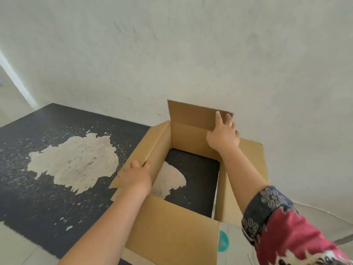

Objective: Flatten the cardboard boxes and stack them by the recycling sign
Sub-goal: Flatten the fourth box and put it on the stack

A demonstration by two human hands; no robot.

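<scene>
A brown cardboard box stands open at top and bottom on the dark floor, which shows through it. My left hand grips the top edge of the box's left wall, thumb outside and fingers curled over the rim. My right hand lies with straight fingers against the upright far flap, which stands near the white wall. The near flap hangs out toward me and the right flap folds outward.
A white wall rises right behind the box. The black floor mat has a large worn pale patch to the left. A teal round object lies on the pale tile by the box's near right corner.
</scene>
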